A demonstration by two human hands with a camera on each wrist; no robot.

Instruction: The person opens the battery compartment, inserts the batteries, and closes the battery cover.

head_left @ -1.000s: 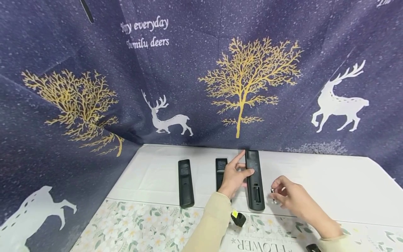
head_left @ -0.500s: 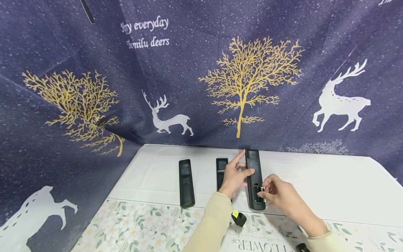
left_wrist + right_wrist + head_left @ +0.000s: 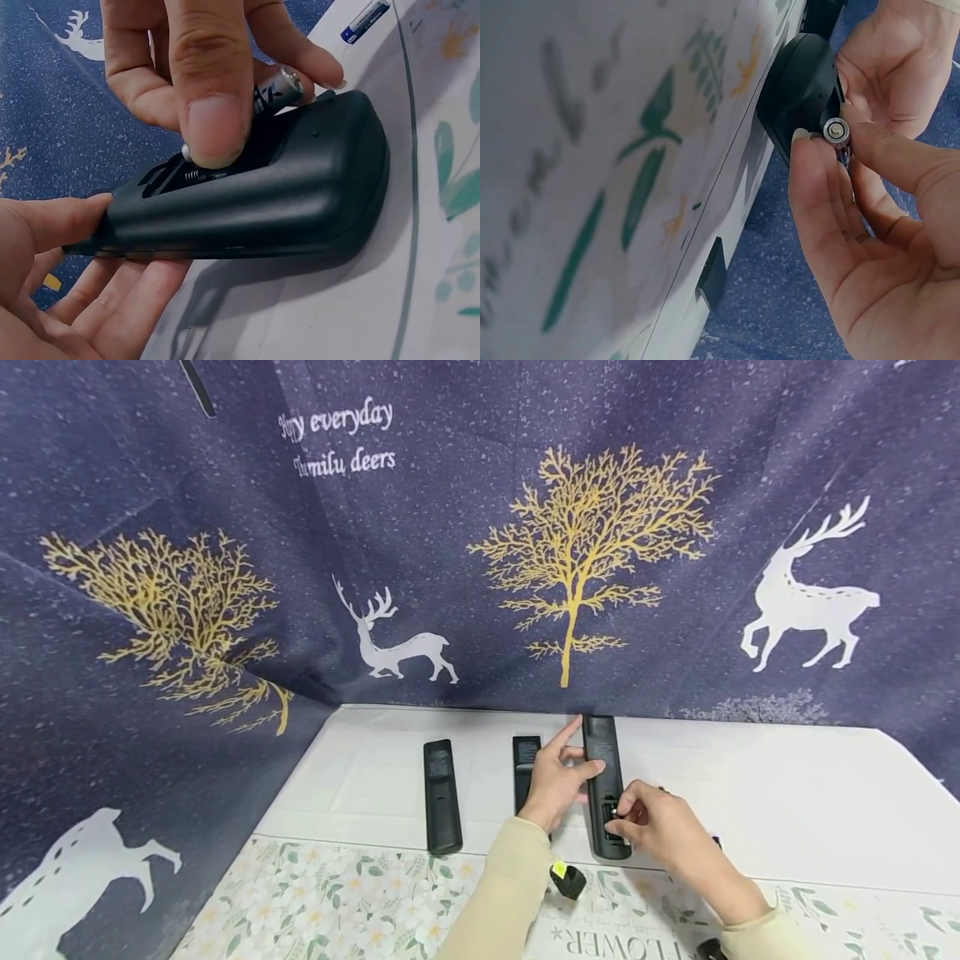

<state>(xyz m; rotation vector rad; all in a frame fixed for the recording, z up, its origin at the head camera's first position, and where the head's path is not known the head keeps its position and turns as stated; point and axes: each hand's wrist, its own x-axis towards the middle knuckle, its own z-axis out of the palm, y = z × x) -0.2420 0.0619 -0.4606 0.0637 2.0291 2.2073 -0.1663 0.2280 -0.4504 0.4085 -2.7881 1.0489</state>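
A black remote control lies back side up with its battery compartment uncovered. My left hand grips it along the left side, thumb on the back. My right hand pinches a small cylindrical battery at the compartment. In the left wrist view the battery slants, one end down by the compartment's spring and the other raised above the rim. The right wrist view shows the battery's raised end face-on, between thumb and fingers. Part of the battery is hidden behind the thumb.
Two more black remotes, one at the left and one partly behind my left hand, lie on the white table. A blue and silver battery lies on the table. A dark flat piece rests nearby.
My right hand has moved left from beside the remote to its compartment, bringing the battery down at a slant. My left hand keeps its grip on the remote in place.
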